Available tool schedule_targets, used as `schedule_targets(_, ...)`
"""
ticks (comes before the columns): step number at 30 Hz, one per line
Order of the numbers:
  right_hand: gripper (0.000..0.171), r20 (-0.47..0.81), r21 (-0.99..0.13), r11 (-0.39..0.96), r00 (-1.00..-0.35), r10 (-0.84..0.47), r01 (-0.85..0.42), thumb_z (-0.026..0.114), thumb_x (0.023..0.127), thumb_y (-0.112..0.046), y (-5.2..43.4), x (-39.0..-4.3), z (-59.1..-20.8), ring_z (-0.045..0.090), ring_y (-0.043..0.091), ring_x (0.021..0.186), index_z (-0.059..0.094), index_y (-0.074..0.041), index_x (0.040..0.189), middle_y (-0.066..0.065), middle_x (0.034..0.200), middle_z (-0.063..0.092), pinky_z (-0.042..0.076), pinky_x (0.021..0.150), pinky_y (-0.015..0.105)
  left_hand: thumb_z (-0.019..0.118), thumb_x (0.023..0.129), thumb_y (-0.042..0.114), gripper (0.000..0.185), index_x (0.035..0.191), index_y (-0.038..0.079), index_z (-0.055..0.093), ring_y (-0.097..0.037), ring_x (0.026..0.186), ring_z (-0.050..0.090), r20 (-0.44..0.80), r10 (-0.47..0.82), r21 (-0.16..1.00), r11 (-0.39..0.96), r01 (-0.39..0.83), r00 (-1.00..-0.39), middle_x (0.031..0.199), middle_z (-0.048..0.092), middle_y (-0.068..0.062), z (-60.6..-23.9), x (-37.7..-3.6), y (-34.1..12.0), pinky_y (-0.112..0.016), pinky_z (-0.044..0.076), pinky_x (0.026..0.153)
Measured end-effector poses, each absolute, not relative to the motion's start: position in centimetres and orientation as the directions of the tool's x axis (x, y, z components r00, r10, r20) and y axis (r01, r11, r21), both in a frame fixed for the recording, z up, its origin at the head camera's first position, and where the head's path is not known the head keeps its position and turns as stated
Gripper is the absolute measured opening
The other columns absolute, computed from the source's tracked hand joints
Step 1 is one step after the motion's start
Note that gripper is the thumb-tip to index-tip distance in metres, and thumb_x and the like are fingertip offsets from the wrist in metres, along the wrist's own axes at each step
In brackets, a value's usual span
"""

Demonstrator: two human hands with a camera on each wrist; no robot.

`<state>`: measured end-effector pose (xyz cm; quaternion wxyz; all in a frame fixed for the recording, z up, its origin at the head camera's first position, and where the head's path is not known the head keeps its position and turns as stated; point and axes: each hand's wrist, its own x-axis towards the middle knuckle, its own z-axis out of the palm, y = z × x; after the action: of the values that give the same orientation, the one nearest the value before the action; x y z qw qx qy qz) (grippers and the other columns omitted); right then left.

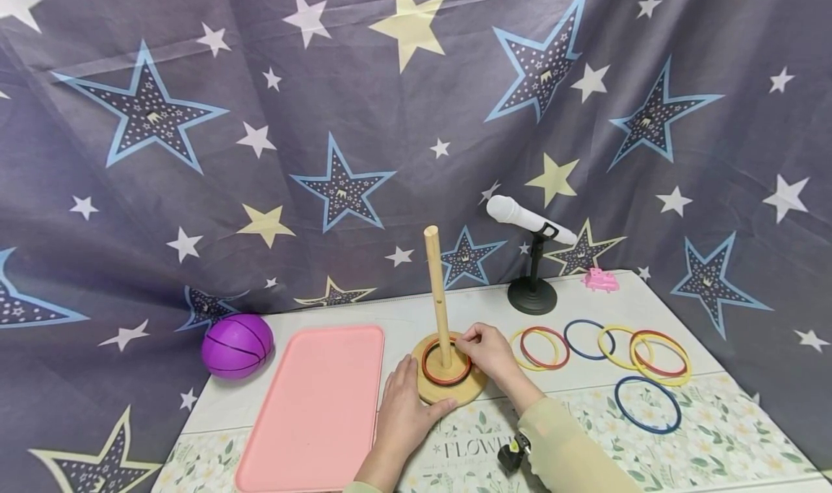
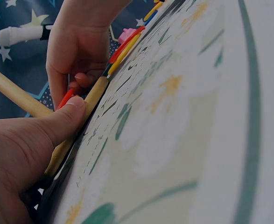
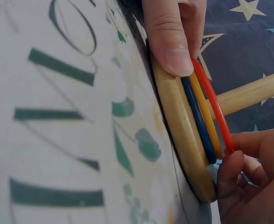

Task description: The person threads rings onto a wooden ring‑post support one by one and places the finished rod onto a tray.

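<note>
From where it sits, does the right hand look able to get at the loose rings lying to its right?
Probably yes: the right hand is at the red ring on the base, and the nearest loose rings lie beside it with bare table between.

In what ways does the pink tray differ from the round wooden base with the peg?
The pink tray is rectangular and flat with nothing on it; the wooden base is round, carries an upright peg and holds stacked rings. No hand touches the tray, while the left hand rests on the base and the right hand pinches the rings. Both lie on the table.
</note>
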<state>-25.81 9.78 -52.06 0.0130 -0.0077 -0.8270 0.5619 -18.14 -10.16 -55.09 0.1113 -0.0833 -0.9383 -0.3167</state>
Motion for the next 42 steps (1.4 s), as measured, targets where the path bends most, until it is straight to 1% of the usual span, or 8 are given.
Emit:
schedule_targets(7, 0.011, 0.027, -0.899, 0.438, -0.999, 0.021, -0.015, 0.079, 0.096, -0.010, 9.75, -25.86, -52.11, 0.053, 0.011, 0.045, 0.072, -0.009, 0.089, 0.001, 0.070, 0.065, 0.046, 0.044, 0.024, 0.097, 0.079, 0.060, 0.116, 0.155, -0.014, 0.050, -0.054, 0.149, 0.046, 0.260, 0.083, 0.575, 0.787, 0.223, -0.962, 0.163, 0.046, -0.034, -55.04, -18.08, -10.08, -0.066, 0.043, 0.119)
schedule_targets(12, 0.012, 0.038, -0.869, 0.494, -0.999, 0.029, -0.019, 0.080, 0.096, -0.013, 9.70, -25.83, -52.08, 0.054, 0.010, 0.044, 0.072, -0.011, 0.088, 0.001, 0.070, 0.067, 0.045, 0.045, 0.024, 0.097, 0.079, 0.060, 0.116, 0.155, -0.014, 0.050, -0.054, 0.149, 0.046, 0.257, 0.082, 0.569, 0.792, 0.220, -0.963, 0.163, 0.046, -0.034, -55.06, -18.07, -10.06, -0.065, 0.043, 0.119)
schedule_targets(20, 0.006, 0.029, -0.863, 0.505, -0.999, 0.032, -0.009, 0.081, 0.096, -0.014, 9.71, -26.17, -52.25, 0.055, 0.010, 0.044, 0.076, -0.011, 0.096, -0.001, 0.074, 0.063, 0.046, 0.044, 0.023, 0.096, 0.078, 0.062, 0.118, 0.156, -0.014, 0.050, -0.055, 0.150, 0.045, 0.248, 0.080, 0.572, 0.792, 0.213, -0.965, 0.164, 0.045, -0.034, -55.05, -18.14, -10.02, -0.066, 0.042, 0.120)
schedule_targets(23, 0.004, 0.025, -0.862, 0.507, -0.999, 0.033, -0.005, 0.080, 0.096, -0.013, 9.71, -26.30, -52.28, 0.054, 0.010, 0.045, 0.077, -0.010, 0.096, 0.000, 0.074, 0.061, 0.047, 0.044, 0.024, 0.096, 0.078, 0.063, 0.118, 0.156, -0.014, 0.050, -0.054, 0.150, 0.045, 0.247, 0.079, 0.573, 0.791, 0.211, -0.966, 0.164, 0.045, -0.033, -55.04, -18.19, -10.03, -0.065, 0.043, 0.120)
schedule_targets(27, 0.005, 0.027, -0.864, 0.503, -0.999, 0.032, -0.008, 0.080, 0.096, -0.011, 9.75, -26.28, -52.24, 0.054, 0.010, 0.045, 0.077, -0.010, 0.093, 0.001, 0.074, 0.060, 0.048, 0.043, 0.024, 0.095, 0.078, 0.064, 0.118, 0.156, -0.013, 0.050, -0.054, 0.150, 0.045, 0.246, 0.078, 0.574, 0.791, 0.211, -0.966, 0.164, 0.045, -0.033, -55.04, -18.22, -10.05, -0.066, 0.043, 0.119)
schedule_targets(33, 0.005, 0.043, -0.875, 0.484, -0.999, 0.025, -0.025, 0.080, 0.097, -0.011, 9.81, -26.20, -52.22, 0.053, 0.010, 0.044, 0.077, -0.010, 0.093, 0.001, 0.073, 0.059, 0.046, 0.043, 0.024, 0.096, 0.078, 0.063, 0.118, 0.156, -0.013, 0.050, -0.054, 0.150, 0.045, 0.247, 0.078, 0.575, 0.791, 0.211, -0.966, 0.164, 0.046, -0.032, -55.10, -18.20, -10.08, -0.066, 0.043, 0.119)
schedule_targets(38, 0.006, 0.040, -0.916, 0.402, -0.998, 0.044, -0.019, 0.080, 0.098, -0.011, 10.06, -26.16, -52.50, 0.050, 0.011, 0.045, 0.077, -0.008, 0.094, 0.000, 0.072, 0.057, 0.046, 0.042, 0.024, 0.096, 0.078, 0.062, 0.118, 0.155, -0.013, 0.051, -0.054, 0.149, 0.046, 0.257, 0.078, 0.568, 0.794, 0.216, -0.963, 0.163, 0.047, -0.033, -55.20, -18.24, -10.02, -0.066, 0.043, 0.119)
schedule_targets(42, 0.007, 0.018, -0.938, 0.347, -0.997, 0.081, 0.011, 0.081, 0.099, -0.013, 10.56, -25.92, -52.41, 0.049, 0.011, 0.047, 0.077, -0.008, 0.097, 0.001, 0.073, 0.057, 0.044, 0.043, 0.024, 0.097, 0.078, 0.061, 0.118, 0.156, -0.014, 0.050, -0.054, 0.149, 0.047, 0.259, 0.077, 0.574, 0.789, 0.218, -0.963, 0.162, 0.047, -0.034, -55.22, -18.26, -9.97, -0.066, 0.042, 0.120)
